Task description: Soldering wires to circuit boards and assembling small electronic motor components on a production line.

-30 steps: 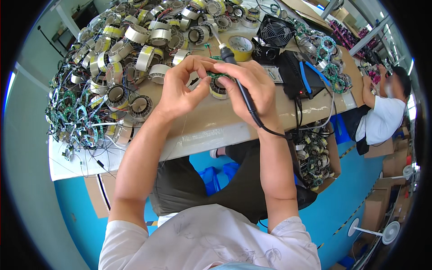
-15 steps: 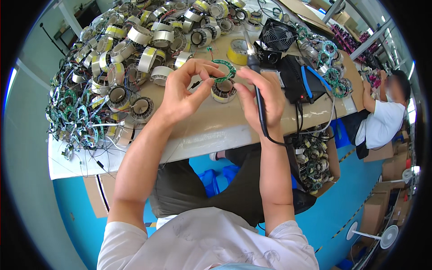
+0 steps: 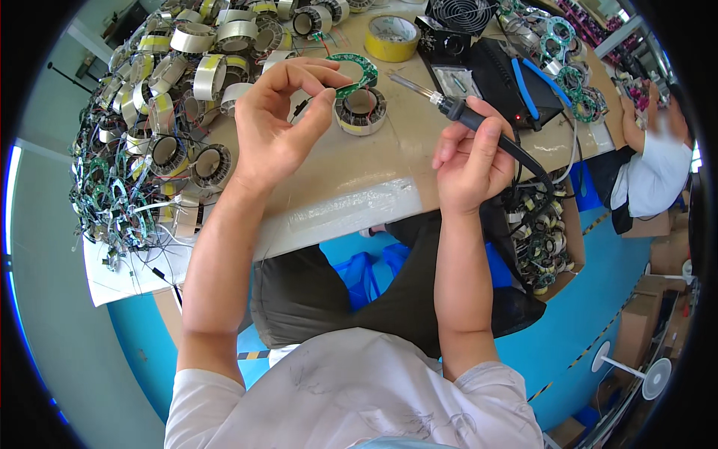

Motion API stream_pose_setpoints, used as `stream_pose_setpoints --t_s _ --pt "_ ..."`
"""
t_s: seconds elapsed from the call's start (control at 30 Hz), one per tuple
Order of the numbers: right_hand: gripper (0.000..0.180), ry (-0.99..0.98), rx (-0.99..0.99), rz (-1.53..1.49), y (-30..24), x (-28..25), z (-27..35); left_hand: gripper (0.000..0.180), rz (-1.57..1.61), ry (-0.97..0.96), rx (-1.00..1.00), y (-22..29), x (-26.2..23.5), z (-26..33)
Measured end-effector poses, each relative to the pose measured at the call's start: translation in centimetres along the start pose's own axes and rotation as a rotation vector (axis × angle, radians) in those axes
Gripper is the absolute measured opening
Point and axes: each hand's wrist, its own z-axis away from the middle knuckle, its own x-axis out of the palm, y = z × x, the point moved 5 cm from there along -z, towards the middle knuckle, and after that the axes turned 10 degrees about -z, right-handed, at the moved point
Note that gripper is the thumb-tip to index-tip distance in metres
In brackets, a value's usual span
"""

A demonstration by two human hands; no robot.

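Observation:
My left hand (image 3: 278,127) pinches a green ring-shaped circuit board (image 3: 365,67) by its near edge between thumb and fingers. Just below the board stands a motor stator (image 3: 362,126), a pale ring with dark windings inside, on the brown work surface. Thin red wire shows by the board's far left side. To the right, my right hand (image 3: 474,161) is closed around the black grip of a soldering iron (image 3: 469,114). The iron's metal tip points up and left toward the board, with a gap between them. Its black cable runs off to the right.
A heap of stators (image 3: 161,112) and loose green boards (image 3: 123,202) covers the left side. Behind are a yellow tape roll (image 3: 392,49), a fan (image 3: 461,11) and a black box (image 3: 497,78) with blue-handled pliers (image 3: 525,90). A carton (image 3: 572,258) of parts stands below; a co-worker (image 3: 651,179) sits right.
My right hand has drawn away from the board to the right. The soldering iron has swung from pointing away to pointing left at the board. My left hand keeps its pinch.

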Motion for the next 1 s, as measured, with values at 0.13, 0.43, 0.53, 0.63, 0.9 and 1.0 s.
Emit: stream_pose_setpoints --t_s 0.13,0.43,0.53,0.63,0.9,1.0 --pt "0.028 -0.01 0.006 -0.033 -0.06 0.07 0.16 0.008 -0.018 -0.003 0.006 -0.07 0.07 0.01" --pt "0.023 -0.021 0.009 -0.019 -0.14 0.25 0.33 0.009 -0.038 -0.001 0.018 0.1 0.11 0.12" --pt "0.02 -0.016 0.021 -0.023 -0.04 0.32 0.41 0.01 -0.034 0.001 0.017 0.01 0.17 0.11" --pt "0.019 -0.025 0.028 -0.008 -0.22 0.36 0.38 0.01 -0.038 -0.002 0.029 0.19 0.21 0.04" --pt "0.02 -0.034 0.033 -0.005 -0.07 0.36 0.3 0.01 -0.061 -0.005 0.034 0.14 0.21 0.01" --pt "0.02 -0.035 0.029 -0.011 -0.04 0.38 0.33 0.01 -0.061 -0.001 0.039 0.1 0.2 0.03"
